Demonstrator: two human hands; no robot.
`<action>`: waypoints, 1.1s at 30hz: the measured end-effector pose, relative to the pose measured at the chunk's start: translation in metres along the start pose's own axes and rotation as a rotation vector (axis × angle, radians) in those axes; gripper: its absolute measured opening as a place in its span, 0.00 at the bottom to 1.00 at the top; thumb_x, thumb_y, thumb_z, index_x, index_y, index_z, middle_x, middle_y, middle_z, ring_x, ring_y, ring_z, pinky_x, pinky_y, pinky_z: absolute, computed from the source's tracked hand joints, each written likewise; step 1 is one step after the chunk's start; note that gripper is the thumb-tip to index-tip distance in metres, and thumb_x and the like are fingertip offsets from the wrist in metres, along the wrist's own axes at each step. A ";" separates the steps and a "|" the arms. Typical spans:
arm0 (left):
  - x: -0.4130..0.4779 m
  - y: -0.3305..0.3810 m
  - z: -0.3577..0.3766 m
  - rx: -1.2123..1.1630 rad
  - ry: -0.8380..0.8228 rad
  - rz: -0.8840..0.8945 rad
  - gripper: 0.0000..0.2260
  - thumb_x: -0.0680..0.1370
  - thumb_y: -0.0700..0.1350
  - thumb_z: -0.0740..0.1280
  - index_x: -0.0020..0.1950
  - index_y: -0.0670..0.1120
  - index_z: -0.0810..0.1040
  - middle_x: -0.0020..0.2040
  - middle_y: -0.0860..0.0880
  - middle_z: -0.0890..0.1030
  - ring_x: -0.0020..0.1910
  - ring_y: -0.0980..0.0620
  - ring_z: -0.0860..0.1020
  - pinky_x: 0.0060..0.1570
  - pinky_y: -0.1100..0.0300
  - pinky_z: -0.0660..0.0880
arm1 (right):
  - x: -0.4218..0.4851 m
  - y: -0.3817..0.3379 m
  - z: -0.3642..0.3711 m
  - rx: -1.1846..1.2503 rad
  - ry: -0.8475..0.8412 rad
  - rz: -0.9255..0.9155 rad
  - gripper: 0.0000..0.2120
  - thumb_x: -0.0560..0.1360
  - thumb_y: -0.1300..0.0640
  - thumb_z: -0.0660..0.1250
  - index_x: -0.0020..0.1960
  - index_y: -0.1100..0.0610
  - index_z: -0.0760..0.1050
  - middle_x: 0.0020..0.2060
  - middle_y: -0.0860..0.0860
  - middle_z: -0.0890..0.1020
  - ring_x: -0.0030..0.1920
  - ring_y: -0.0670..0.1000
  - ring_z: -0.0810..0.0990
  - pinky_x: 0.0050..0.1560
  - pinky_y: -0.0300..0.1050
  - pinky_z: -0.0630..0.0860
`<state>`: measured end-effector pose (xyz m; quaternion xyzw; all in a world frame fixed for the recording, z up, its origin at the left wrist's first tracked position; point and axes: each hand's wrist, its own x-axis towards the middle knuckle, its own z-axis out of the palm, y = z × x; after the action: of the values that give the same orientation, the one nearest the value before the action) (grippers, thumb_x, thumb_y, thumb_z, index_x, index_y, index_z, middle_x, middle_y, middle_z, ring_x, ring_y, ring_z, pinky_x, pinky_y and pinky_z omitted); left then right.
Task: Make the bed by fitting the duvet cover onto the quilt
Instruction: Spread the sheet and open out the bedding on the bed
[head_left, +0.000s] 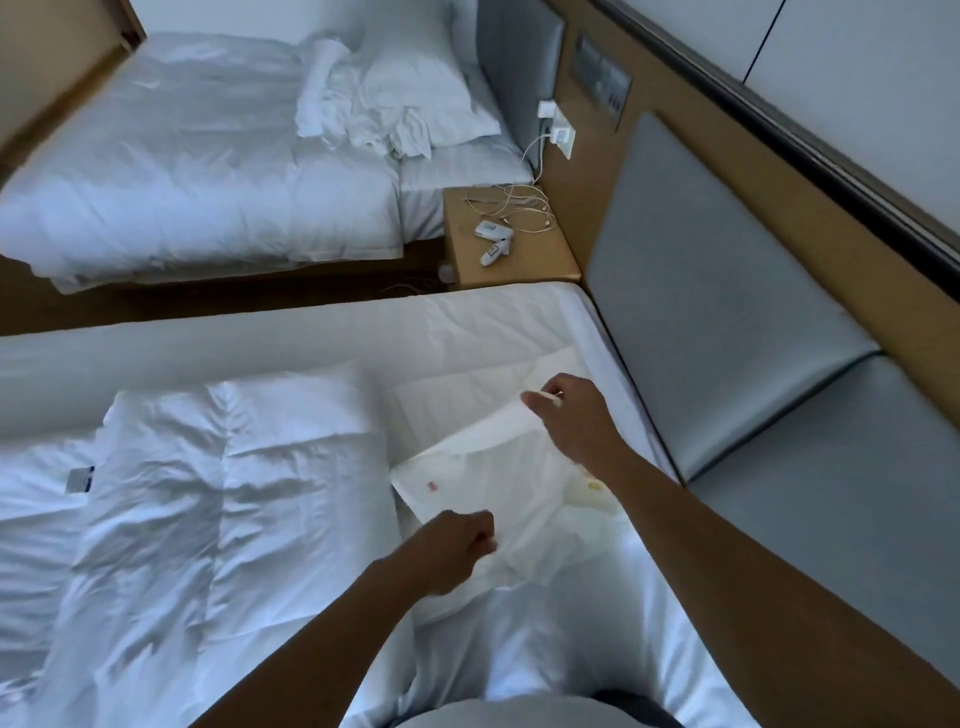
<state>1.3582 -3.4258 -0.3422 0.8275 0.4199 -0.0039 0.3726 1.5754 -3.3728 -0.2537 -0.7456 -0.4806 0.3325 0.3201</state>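
- Lying crumpled to the left of both sets of fingers, the quilt (218, 493) is a thick white bundle with deep folds and a small label near its left edge; it rests on the bed (311, 332), well short of the headboard (701, 312)
- Pinching near the lower left edge of the duvet cover (519, 499), the left hand (457, 545) has its fingers curled tight on the cloth
- Spreading between the two hands, the cover is thin, pale and creased, with a faint reddish mark just beyond the left fingers and a yellowish stain under the right forearm
- Gripping an upper edge of the cover, the right hand (571, 415) has its fingers closed on the fabric and lifts it clear of the sheet, close to the headboard
- Judging from this, the step is finding and opening out the cover before the quilt goes in; to do it well, draw the hands apart along one edge until a corner sits at each set of fingertips, then shake the cloth flat
- Keeping both pinches firm matters, since thin cloth slips easily
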 end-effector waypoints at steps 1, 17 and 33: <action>0.007 0.005 0.001 0.022 -0.044 0.035 0.10 0.83 0.50 0.64 0.43 0.51 0.71 0.36 0.56 0.75 0.35 0.55 0.74 0.36 0.62 0.67 | -0.006 -0.001 -0.003 -0.063 -0.025 -0.039 0.13 0.74 0.49 0.71 0.42 0.59 0.76 0.34 0.50 0.78 0.33 0.48 0.75 0.29 0.39 0.68; 0.112 0.018 -0.009 -1.859 0.516 -0.878 0.09 0.85 0.39 0.58 0.45 0.43 0.72 0.42 0.46 0.74 0.33 0.52 0.77 0.26 0.60 0.78 | -0.063 0.057 -0.126 -0.643 -0.354 -0.133 0.20 0.75 0.46 0.71 0.32 0.51 0.65 0.29 0.44 0.72 0.32 0.40 0.71 0.30 0.37 0.59; 0.174 0.207 -0.002 -1.233 0.137 -0.188 0.15 0.81 0.45 0.68 0.66 0.42 0.79 0.62 0.42 0.82 0.61 0.39 0.79 0.59 0.49 0.79 | 0.011 0.132 -0.171 0.089 0.030 -0.133 0.15 0.83 0.55 0.61 0.38 0.56 0.74 0.28 0.44 0.76 0.30 0.43 0.73 0.34 0.41 0.70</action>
<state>1.6139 -3.3806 -0.2691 0.4183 0.4389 0.2592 0.7518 1.7831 -3.4334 -0.2625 -0.7021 -0.5089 0.3203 0.3813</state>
